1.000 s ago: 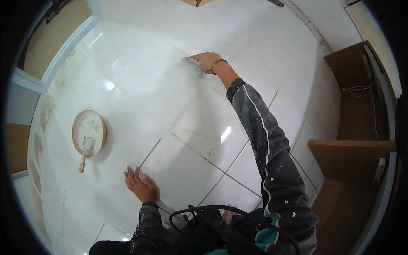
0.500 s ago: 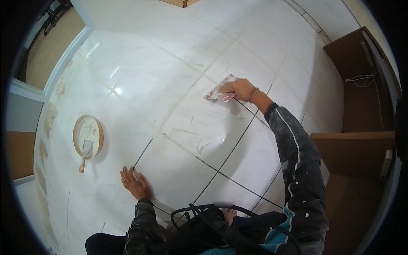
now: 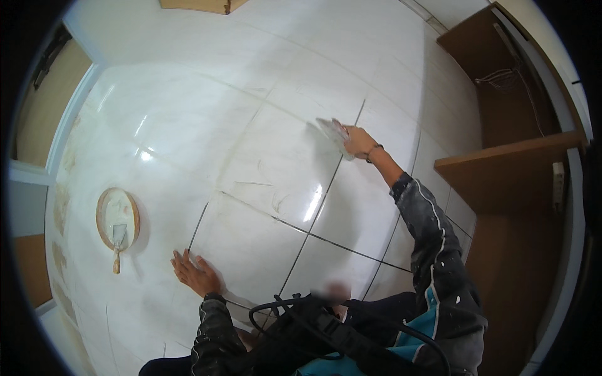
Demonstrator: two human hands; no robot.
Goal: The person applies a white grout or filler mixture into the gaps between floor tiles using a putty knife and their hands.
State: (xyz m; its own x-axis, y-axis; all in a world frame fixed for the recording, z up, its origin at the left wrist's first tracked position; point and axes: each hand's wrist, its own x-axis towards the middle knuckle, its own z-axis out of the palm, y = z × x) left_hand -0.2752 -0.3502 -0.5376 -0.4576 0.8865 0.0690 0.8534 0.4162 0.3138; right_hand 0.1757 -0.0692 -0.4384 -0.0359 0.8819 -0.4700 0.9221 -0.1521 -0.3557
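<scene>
My right hand grips a flat grout spreader, its thin plate smeared whitish, with a pinkish part by the fingers. The plate is tilted up on the tiled floor beside a dark open joint; its lower edge is partly hidden by the hand. Fingers apart, my left hand rests on a white tile at the near end of another joint, holding nothing. To its left stands a round orange-brown bowl of pale paste. A putty knife leans in it, handle over the near rim.
At the right, a brown wooden cabinet stands open with white cables inside. A white door frame borders the left. Farther off lies the corner of a wooden piece. Pale smears mark the tiles, and a black cable loops before my body.
My right hand has drawn the spreader rightward across the tiles, and its plate is now tilted more steeply. My left hand stays on its tile. The whole view has shifted slightly.
</scene>
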